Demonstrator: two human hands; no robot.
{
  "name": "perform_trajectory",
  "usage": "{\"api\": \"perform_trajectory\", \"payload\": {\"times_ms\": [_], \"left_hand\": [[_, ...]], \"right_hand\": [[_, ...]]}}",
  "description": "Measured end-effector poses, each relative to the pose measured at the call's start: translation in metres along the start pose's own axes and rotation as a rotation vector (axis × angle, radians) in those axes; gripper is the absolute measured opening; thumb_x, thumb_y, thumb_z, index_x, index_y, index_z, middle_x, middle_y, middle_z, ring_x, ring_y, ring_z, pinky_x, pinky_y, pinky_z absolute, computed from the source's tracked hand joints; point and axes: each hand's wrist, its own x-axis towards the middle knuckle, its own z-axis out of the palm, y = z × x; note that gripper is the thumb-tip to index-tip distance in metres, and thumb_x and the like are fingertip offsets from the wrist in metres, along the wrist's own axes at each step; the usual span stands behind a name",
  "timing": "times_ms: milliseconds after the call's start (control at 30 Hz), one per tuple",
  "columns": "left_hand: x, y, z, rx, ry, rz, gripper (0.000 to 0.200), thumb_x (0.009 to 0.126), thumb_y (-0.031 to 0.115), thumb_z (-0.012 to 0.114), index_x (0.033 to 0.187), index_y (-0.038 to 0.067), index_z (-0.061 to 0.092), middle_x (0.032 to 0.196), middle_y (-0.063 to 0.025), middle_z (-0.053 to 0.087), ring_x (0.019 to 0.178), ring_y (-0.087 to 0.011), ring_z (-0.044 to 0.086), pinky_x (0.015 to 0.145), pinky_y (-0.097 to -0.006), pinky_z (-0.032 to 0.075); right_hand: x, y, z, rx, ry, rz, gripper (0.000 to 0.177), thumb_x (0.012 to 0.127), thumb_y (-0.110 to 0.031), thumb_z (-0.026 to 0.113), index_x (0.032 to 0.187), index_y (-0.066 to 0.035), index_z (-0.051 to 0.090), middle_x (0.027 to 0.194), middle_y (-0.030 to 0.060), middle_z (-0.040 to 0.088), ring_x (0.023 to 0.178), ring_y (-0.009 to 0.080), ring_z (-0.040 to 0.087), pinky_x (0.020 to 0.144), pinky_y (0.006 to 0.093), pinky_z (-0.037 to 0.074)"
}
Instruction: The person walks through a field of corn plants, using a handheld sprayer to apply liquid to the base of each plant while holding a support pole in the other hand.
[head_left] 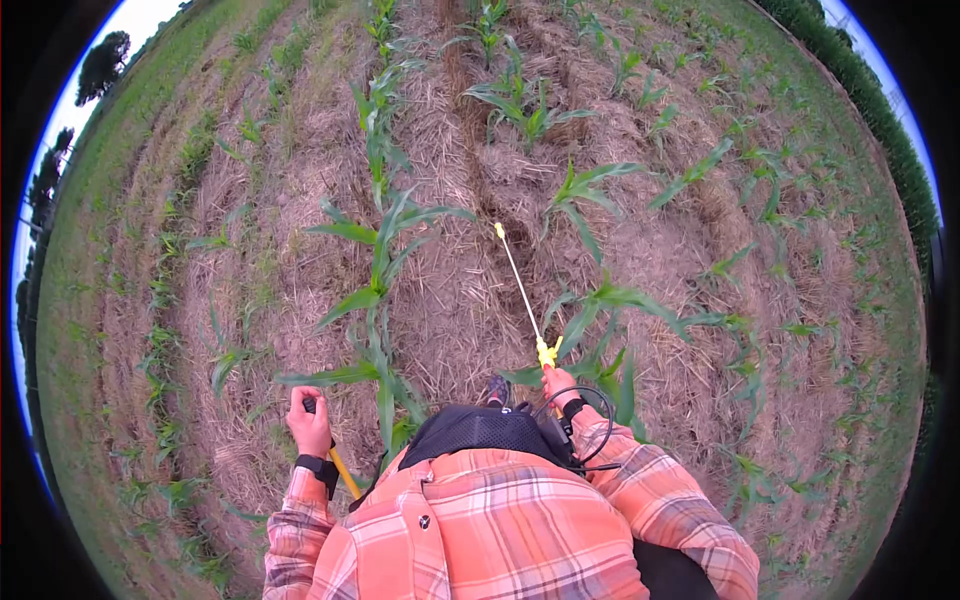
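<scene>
My right hand (559, 384) is closed around the handle of a spray wand (521, 288). The wand has a yellow trigger valve (547, 352), a thin pale tube and a yellow nozzle (500, 230) pointing forward, over the soil between two rows of corn plants. A black hose (606, 410) loops by the right wrist. On the other side, my left hand (309, 424) is wrapped around the black grip of a yellow lever (346, 474), which runs back beside my body. Leaves of a corn plant (368, 298) stand between the hands. Whether spray leaves the nozzle cannot be made out.
Young corn plants (530, 115) grow in rows on both sides, with dry straw (440, 300) over the soil. More corn leaves (610, 300) spread close to the wand's right side. One shoe (498, 388) shows below me. Trees (103, 66) line the field's far edge.
</scene>
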Motion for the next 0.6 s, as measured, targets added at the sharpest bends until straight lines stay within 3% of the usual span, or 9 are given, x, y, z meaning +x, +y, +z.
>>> {"api": "perform_trajectory", "payload": {"times_ms": [167, 333, 433, 533, 600], "left_hand": [[0.026, 0.069, 0.001, -0.116, -0.073, 0.002, 0.008, 0.075, 0.000, 0.051, 0.076, 0.004, 0.044, 0.058, 0.0024, 0.041, 0.047, -0.0041, 0.037, 0.042, -0.0184, 0.030], [-0.001, 0.151, -0.062, -0.150, 0.149, 0.079, 0.010, 0.078, 0.000, 0.046, 0.082, 0.006, 0.039, 0.067, 0.0005, 0.039, 0.044, -0.0028, 0.036, 0.037, -0.0152, 0.029], [0.021, 0.127, -0.054, -0.121, 0.129, 0.084, 0.009, 0.079, 0.001, 0.046, 0.082, 0.005, 0.039, 0.065, 0.0012, 0.038, 0.042, -0.0018, 0.035, 0.035, -0.0143, 0.027], [0.072, 0.072, 0.002, -0.028, -0.019, -0.015, 0.008, 0.076, 0.000, 0.048, 0.078, 0.005, 0.042, 0.063, 0.0017, 0.039, 0.044, -0.0028, 0.035, 0.038, -0.0162, 0.028], [0.102, 0.056, 0.043, 0.024, -0.016, 0.190, 0.007, 0.074, 0.001, 0.050, 0.075, 0.004, 0.044, 0.063, 0.0012, 0.042, 0.048, -0.0047, 0.036, 0.043, -0.0192, 0.030]], "right_hand": [[0.027, -0.013, -0.041, 0.235, 0.097, 0.054, 0.037, 0.082, -0.039, 0.040, 0.073, -0.005, 0.048, 0.046, 0.0022, 0.041, 0.030, 0.0133, 0.036, 0.026, 0.0272, 0.029], [0.037, -0.026, -0.068, 0.182, 0.193, 0.057, 0.036, 0.081, -0.038, 0.043, 0.069, -0.004, 0.048, 0.043, 0.0024, 0.039, 0.029, 0.0140, 0.038, 0.027, 0.0274, 0.030], [0.048, -0.036, -0.068, 0.251, 0.211, 0.077, 0.036, 0.081, -0.037, 0.043, 0.069, -0.004, 0.048, 0.044, 0.0022, 0.040, 0.029, 0.0138, 0.039, 0.027, 0.0271, 0.030], [0.062, -0.053, -0.052, 0.225, 0.188, 0.076, 0.036, 0.081, -0.038, 0.043, 0.069, -0.005, 0.047, 0.044, 0.0023, 0.040, 0.030, 0.0136, 0.039, 0.027, 0.0272, 0.029], [0.076, -0.074, -0.038, 0.186, 0.155, 0.064, 0.036, 0.081, -0.038, 0.043, 0.069, -0.005, 0.047, 0.044, 0.0022, 0.040, 0.030, 0.0134, 0.039, 0.028, 0.0270, 0.029]]}}
